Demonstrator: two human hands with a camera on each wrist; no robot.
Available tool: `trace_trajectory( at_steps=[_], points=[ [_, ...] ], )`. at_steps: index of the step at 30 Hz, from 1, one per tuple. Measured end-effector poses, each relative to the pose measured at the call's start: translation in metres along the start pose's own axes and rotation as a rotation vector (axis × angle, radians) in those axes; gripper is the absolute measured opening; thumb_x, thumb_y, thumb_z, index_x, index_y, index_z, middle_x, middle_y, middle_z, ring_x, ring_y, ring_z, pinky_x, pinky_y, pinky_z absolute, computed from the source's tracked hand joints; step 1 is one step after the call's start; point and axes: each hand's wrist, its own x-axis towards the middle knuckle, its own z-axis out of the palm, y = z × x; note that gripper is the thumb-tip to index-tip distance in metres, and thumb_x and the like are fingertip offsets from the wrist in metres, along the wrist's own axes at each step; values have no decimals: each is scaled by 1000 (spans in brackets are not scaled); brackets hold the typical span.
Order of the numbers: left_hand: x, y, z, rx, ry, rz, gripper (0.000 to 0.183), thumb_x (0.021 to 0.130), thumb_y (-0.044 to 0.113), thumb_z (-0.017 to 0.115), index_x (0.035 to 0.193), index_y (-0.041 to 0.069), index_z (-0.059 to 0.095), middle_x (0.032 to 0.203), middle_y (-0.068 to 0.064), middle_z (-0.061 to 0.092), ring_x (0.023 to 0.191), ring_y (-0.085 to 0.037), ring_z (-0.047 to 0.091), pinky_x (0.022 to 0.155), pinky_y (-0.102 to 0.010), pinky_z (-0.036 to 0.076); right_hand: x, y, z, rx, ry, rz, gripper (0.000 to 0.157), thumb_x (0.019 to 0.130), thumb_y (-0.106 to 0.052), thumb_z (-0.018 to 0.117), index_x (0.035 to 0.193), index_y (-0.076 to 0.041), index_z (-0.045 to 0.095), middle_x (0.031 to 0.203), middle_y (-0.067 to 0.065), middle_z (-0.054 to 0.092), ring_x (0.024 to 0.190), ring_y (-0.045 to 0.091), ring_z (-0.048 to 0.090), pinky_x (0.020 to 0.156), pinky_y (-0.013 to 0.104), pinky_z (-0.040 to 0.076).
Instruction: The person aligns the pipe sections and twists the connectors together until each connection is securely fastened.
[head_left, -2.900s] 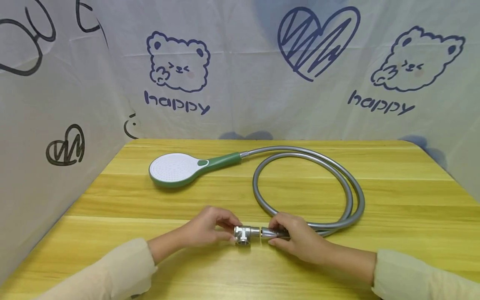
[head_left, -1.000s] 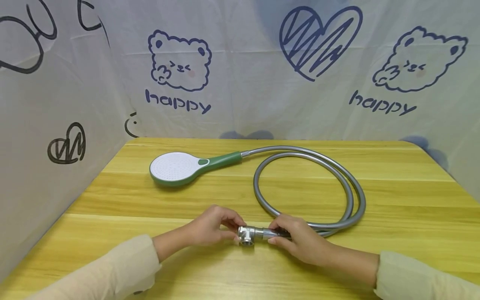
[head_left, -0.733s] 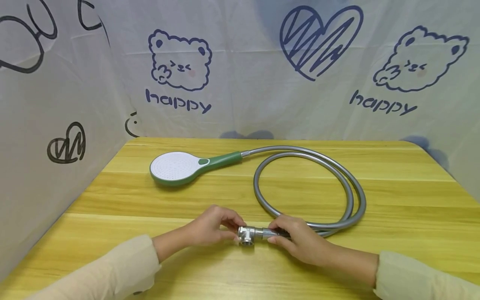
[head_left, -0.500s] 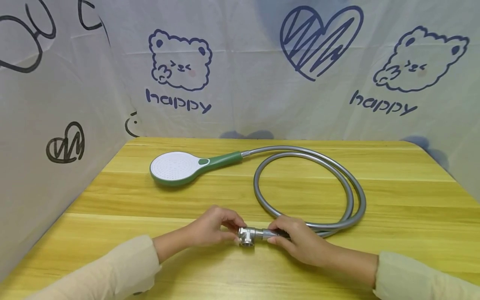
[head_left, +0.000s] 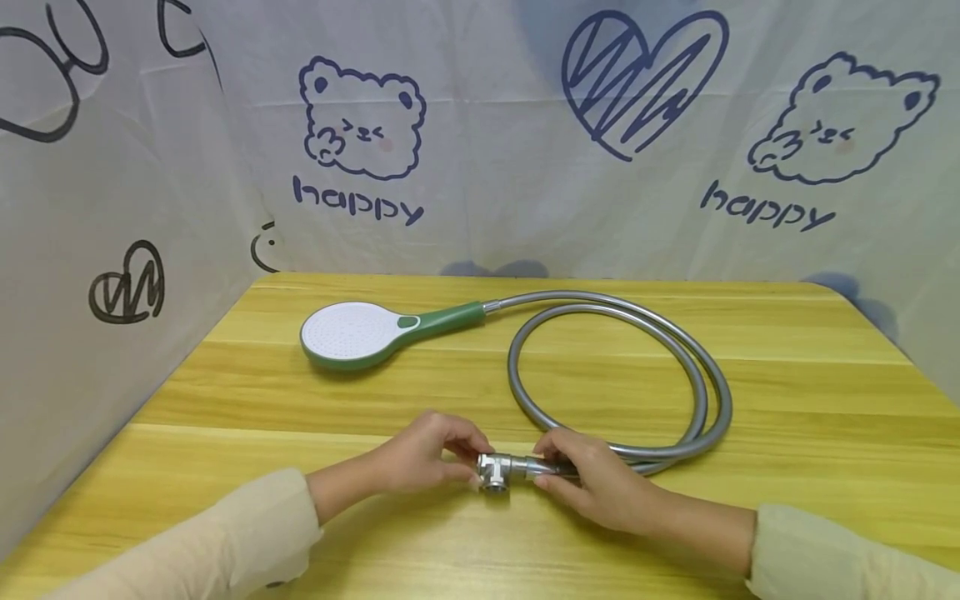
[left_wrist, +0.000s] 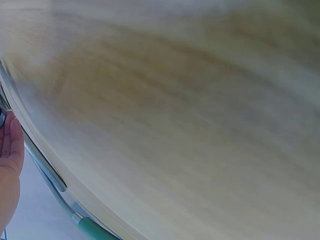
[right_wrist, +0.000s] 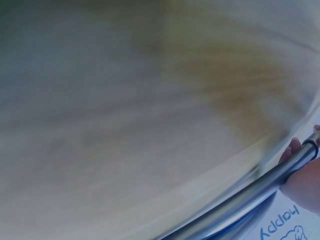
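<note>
In the head view, my left hand (head_left: 423, 457) pinches a chrome T-shaped fitting (head_left: 495, 473) between thumb and fingers near the front of the table. My right hand (head_left: 603, 479) grips the metal end nut of a grey shower hose (head_left: 542, 467), which meets the fitting's right-hand outlet in line. How far the two are joined I cannot tell. From the right hand the hose loops round and runs back to a green and white shower head (head_left: 352, 333) lying face up at the back left. The right wrist view shows the hose (right_wrist: 240, 200) passing under the right thumb side.
The wooden table (head_left: 420, 550) carries all these things. A white cloth (head_left: 480, 225) with drawn bears and hearts hangs behind it, and another sheet (head_left: 172, 192) closes the left side.
The gap between hose nut and fitting, seen at first, has closed; the left hand and fitting moved slightly right. Lately the right fingers have shifted slightly on the nut.
</note>
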Motion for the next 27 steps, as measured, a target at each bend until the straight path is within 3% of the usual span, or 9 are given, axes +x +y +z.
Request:
trace_trajectory(
  at_steps=[7,27],
  points=[
    [0,0,0,-2,-2,-13,22,74,-1,72,95,-3,67,96,-13,70,81,-11,67,76,-15,53,1,-1,0,30,-1,35,25,77,-5,73,92,-9,53,85,-2,61,75,0,52,65,18,51],
    [0,-1,2,-87,36,-102,26,72,0,75,97,-4,67,97,-15,70,82,-12,67,77,-16,53,1,-2,-1,25,24,17,19,79,-10,72,88,-8,55,83,-1,62,72,-1,50,60,18,48]
  ],
)
